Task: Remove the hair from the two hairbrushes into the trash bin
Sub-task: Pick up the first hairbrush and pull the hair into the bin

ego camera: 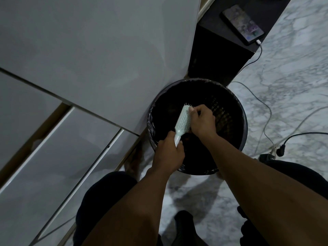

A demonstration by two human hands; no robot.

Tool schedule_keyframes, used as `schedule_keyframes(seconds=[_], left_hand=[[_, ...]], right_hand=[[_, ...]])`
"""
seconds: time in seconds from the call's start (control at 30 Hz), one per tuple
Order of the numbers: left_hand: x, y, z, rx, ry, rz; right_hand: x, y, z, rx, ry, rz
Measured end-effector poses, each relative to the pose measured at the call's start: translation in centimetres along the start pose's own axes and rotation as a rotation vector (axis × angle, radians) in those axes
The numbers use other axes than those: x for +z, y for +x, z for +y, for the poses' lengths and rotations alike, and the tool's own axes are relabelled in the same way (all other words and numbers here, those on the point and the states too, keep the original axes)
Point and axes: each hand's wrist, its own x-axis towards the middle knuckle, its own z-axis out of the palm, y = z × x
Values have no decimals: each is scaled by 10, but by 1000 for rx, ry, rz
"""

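Left hand (pixel 168 153) has a closed grip on the pale hairbrush (pixel 182 121) handle, over the trash bin (pixel 243 125). Right hand (pixel 202 121) pinches at the bristles, mid-pull; next, drop that hair straight down, I'd guess.

White cabinet panels (pixel 79 59) fill the upper left of the frame. At upper right, a smartphone (pixel 242 23) lies on a dark stand (pixel 220 55), with a charging cable (pixel 255 59) plugged into it. Marbled floor (pixel 292 77) spreads right, crossed by cables; a black plug (pixel 279 151) lies at mid right.
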Motion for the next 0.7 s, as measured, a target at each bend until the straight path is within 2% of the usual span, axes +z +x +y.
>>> schedule_keyframes(seconds=[0.1, 0.13, 0.23, 0.3, 0.43, 0.6, 0.7], left_hand=[[-2, 0, -1, -51, -33, 44], [-2, 0, -2, -61, -41, 63], [-2, 1, -2, -72, -39, 72], [-1, 2, -2, -83, -45, 69], [1, 1, -3, -68, -17, 54], [2, -1, -3, -3, 82, 25], [2, 0, -3, 8, 95, 30]], right_hand=[[-4, 7, -5, 194, 170, 26], [-7, 9, -5, 235, 159, 36], [-13, 14, -2, 170, 9, 51], [-10, 11, 0, 94, 36, -30], [-3, 2, -5, 239, 279, -278], [-2, 4, 0, 89, 59, -105], [-3, 3, 1, 64, -16, -64]])
